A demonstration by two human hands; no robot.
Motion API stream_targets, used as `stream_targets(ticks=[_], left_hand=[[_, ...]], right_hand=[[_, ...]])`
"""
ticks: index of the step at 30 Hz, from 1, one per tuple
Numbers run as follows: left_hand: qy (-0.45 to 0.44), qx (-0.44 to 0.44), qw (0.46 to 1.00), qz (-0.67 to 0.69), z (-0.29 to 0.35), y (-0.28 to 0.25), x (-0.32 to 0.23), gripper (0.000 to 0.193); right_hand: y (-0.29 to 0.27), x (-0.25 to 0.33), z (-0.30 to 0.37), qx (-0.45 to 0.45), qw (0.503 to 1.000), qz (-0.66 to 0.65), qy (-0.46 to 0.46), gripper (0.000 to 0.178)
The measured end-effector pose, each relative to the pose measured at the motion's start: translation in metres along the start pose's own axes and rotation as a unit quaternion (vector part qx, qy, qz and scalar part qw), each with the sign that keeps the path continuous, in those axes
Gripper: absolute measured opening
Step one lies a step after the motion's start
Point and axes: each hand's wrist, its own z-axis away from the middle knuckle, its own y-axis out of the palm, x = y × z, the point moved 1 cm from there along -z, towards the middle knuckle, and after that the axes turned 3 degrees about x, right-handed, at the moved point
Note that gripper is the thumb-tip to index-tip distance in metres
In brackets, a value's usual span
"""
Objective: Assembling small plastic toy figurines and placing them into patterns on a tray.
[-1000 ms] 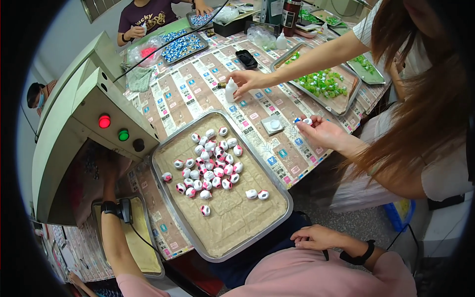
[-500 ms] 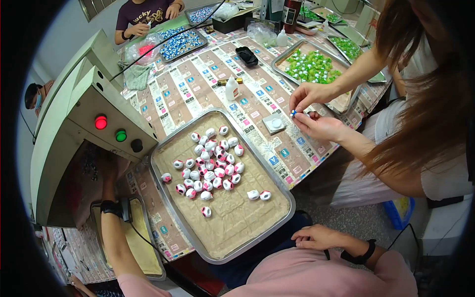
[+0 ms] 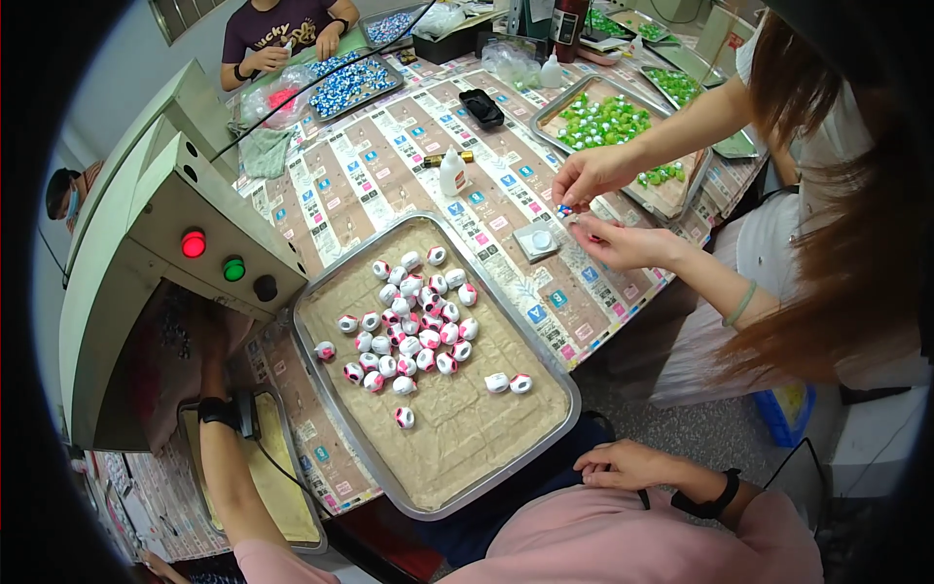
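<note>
My left hand (image 3: pixel 206 336) reaches into the dark opening of the grey machine (image 3: pixel 156 234); its fingers are lost in shadow, so what they touch cannot be seen. My right hand (image 3: pixel 623 465) rests on my lap with loosely bent fingers, slightly apart, and holds nothing. Nearest to it is a large metal tray (image 3: pixel 477 457) lined with brown paper. Small white and pink ball-like pieces (image 3: pixel 409 336) with dark oval spots lie on that tray, most in a cluster, a few apart. Under my left forearm is a second tray (image 3: pixel 272 487) with a yellowish lining.
On the right a co-worker's hands (image 3: pixel 593 209) hold a small blue and white piece above a little white square block (image 3: pixel 537 241). A white glue bottle (image 3: pixel 453 173), a black dish (image 3: pixel 482 108) and a tray of green pieces (image 3: pixel 603 122) stand beyond. Another person sits behind a blue-piece tray (image 3: pixel 355 90).
The co-worker's hands on the right have shifted left and a little apart. The far person's hand has moved slightly. My own hands stay in place.
</note>
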Motion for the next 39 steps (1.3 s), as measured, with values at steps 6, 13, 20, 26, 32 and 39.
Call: stream_targets(ticks=[6,13,20,26,32,39], left_hand=[[0.002,0.003,1.000,-0.013,0.000,0.005,0.009,0.041],[-0.007,-0.027,0.999,-0.039,0.002,0.004,-0.006,0.038],[0.009,-0.043,0.999,-0.015,0.003,-0.003,-0.004,0.037],[0.027,-0.023,0.999,0.010,0.000,-0.015,-0.018,0.037],[-0.004,-0.052,0.999,0.018,0.001,-0.020,-0.026,0.033],[-0.003,-0.063,0.995,0.077,0.000,-0.025,-0.037,0.028]], right_hand=[[0.000,0.000,0.000,0.001,1.000,-0.007,-0.003,0.033],[0.000,0.001,0.000,-0.005,1.000,-0.007,-0.002,0.033],[0.001,-0.001,-0.002,-0.007,1.000,-0.015,-0.019,0.033],[0.000,0.003,-0.001,-0.009,1.000,-0.013,-0.001,0.033],[0.000,0.007,0.000,-0.003,1.000,-0.001,0.003,0.033],[0.001,0.010,0.000,-0.003,1.000,0.011,0.005,0.033]])
